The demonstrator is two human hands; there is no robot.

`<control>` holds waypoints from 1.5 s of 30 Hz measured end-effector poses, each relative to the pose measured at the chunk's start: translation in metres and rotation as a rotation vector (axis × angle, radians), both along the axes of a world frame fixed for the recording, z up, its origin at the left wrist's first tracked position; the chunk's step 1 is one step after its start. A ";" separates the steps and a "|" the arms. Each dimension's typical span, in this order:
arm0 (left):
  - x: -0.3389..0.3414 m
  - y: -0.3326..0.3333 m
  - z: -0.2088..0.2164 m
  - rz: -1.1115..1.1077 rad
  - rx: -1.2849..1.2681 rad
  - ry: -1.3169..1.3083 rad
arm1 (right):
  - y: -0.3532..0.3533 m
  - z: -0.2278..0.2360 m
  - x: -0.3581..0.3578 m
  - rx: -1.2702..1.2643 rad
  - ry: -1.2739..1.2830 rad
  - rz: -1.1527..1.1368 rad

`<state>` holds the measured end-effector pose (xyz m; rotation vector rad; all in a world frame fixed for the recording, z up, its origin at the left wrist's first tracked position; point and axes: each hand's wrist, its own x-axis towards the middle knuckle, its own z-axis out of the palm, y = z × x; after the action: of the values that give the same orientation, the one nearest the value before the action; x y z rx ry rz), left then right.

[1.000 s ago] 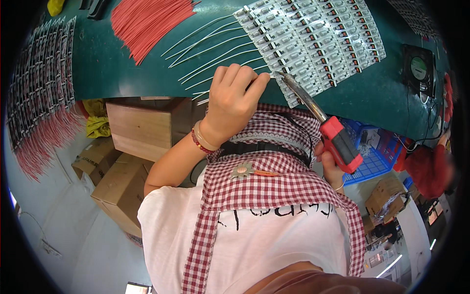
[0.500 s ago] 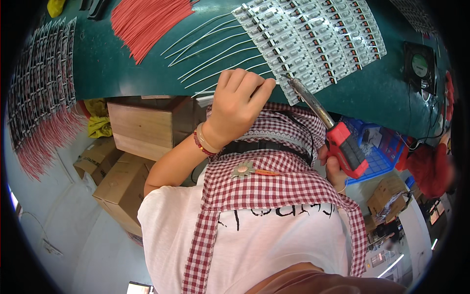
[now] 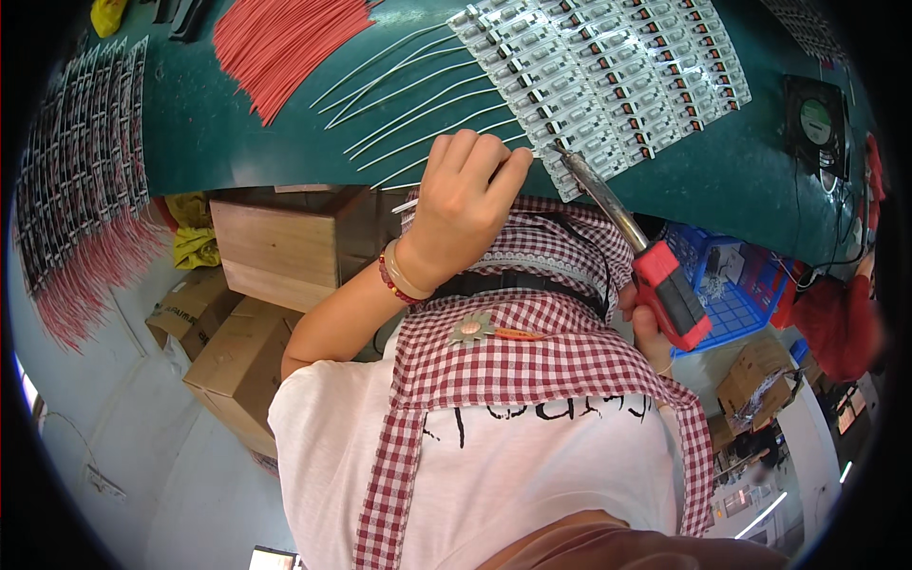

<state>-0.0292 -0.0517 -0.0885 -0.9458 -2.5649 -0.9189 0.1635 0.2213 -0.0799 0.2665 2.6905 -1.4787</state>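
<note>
My left hand is closed at the table's near edge, its fingers pinched beside the lower left corner of a sheet of small white parts. White wire ends stick out on the left of the hand; the fingertips themselves are hidden. A soldering iron with a red and black grip is in my right hand, which wraps around it from below. The iron's metal tip touches or nearly touches the sheet's lower left corner, close to my left fingers. Several white wires run left from the sheet's edge.
On the green table lie a bundle of red wires and a black fan-like device. Wired strips hang over the left end. Below are cardboard boxes and a blue crate; a red sleeve shows at right.
My left hand has shifted slightly up, and the pale ends beside it show less. The iron's handle has dipped slightly, with its tip still at the same corner.
</note>
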 end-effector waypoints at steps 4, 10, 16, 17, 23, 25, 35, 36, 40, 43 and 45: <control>0.000 0.000 -0.001 0.010 -0.009 0.000 | -0.007 0.020 -0.014 -0.347 -0.111 -0.082; 0.005 0.000 0.006 -0.006 0.032 -0.004 | -0.008 0.023 -0.012 -0.427 -0.111 -0.092; 0.009 0.001 0.000 -0.048 0.028 -0.031 | -0.004 0.018 -0.002 -0.303 -0.150 -0.053; 0.009 0.000 0.000 -0.065 0.019 -0.031 | -0.004 0.017 -0.002 -0.303 -0.150 -0.053; 0.010 0.002 0.000 -0.048 0.021 -0.043 | 0.001 0.001 0.009 -0.075 -0.072 0.040; 0.010 0.003 0.000 -0.043 0.022 -0.046 | 0.002 -0.003 0.016 0.151 -0.121 0.021; 0.010 0.003 0.000 -0.022 0.015 -0.052 | -0.002 0.011 0.004 -0.204 -0.084 -0.022; 0.010 0.003 0.000 -0.023 0.014 -0.052 | -0.002 0.008 0.004 -0.159 -0.036 0.010; 0.009 0.006 0.000 -0.019 0.027 -0.050 | -0.007 0.009 0.002 -0.013 -0.034 0.000; 0.010 0.004 0.003 0.008 0.020 -0.054 | -0.004 0.018 0.004 -0.002 -0.127 -0.036; 0.010 0.004 0.002 0.003 0.020 -0.055 | -0.008 0.030 -0.007 -0.182 -0.134 -0.061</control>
<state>-0.0195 -0.0478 -0.0865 -0.9231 -2.5970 -0.9810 0.1566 0.2135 -0.0500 0.4238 2.4460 -1.6456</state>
